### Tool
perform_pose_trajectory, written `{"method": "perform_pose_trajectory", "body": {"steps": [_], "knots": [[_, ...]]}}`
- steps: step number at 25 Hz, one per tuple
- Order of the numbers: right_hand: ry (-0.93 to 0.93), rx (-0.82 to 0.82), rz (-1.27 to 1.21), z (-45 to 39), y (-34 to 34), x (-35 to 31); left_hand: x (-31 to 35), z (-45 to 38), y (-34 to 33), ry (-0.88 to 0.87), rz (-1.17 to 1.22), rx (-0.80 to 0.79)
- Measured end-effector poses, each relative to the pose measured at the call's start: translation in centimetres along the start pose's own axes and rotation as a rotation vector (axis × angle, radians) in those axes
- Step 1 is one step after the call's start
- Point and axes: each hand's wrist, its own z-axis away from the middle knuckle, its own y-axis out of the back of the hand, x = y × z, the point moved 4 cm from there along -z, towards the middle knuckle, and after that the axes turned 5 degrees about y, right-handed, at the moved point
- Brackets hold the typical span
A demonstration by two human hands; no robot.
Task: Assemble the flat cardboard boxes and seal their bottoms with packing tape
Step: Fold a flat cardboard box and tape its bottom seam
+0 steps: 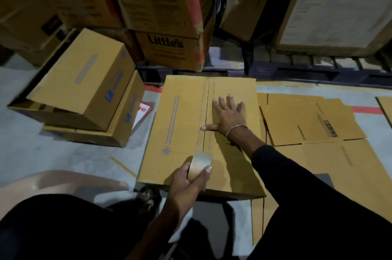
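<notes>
Gripped in the left hand (186,179), a roll of clear packing tape (200,164) sits on the near end of the centre seam of an assembled cardboard box (180,132), thumb and fingers curled round the roll. At the far left of the grey floor (63,158), two finished boxes (84,90) lie nested, the upper one tilted. Behind them, stacked "Little's" cartons (167,45) rest on a dark pallet (297,69). On the box's right flap the right hand (228,114) presses flat, fingers spread, a metal bracelet (235,129) at its wrist. Flat unfolded cartons (307,120) lie on the floor to the right.
</notes>
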Motion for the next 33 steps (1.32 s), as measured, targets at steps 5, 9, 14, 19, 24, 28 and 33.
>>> {"method": "perform_pose_trajectory", "body": {"steps": [5,9,14,19,24,28,33], "knots": [[0.005,-0.047,0.031,1.4,1.2,-1.2,-1.4,2.2,-0.2,-0.034,-0.041,0.009],[0.054,-0.099,0.101,5.2,0.0,-3.4,-1.0,2.1,0.0,-0.041,-0.041,0.009],[0.050,-0.106,0.051,6.7,-1.0,-4.2,-1.9,3.9,-0.5,-0.023,-0.010,0.011],[0.058,-0.122,0.065,7.1,-0.9,-4.1,-5.1,5.4,0.2,0.021,-0.034,0.163],[0.060,-0.121,0.032,7.1,-0.9,-3.9,-7.5,6.5,1.1,0.101,-0.110,0.313],[0.070,-0.122,0.021,7.0,-0.9,-4.2,-9.5,7.2,1.9,0.172,-0.222,0.396],[0.080,-0.102,0.025,7.0,-1.2,-4.4,-11.3,6.9,2.7,0.169,-0.354,0.420]]}}
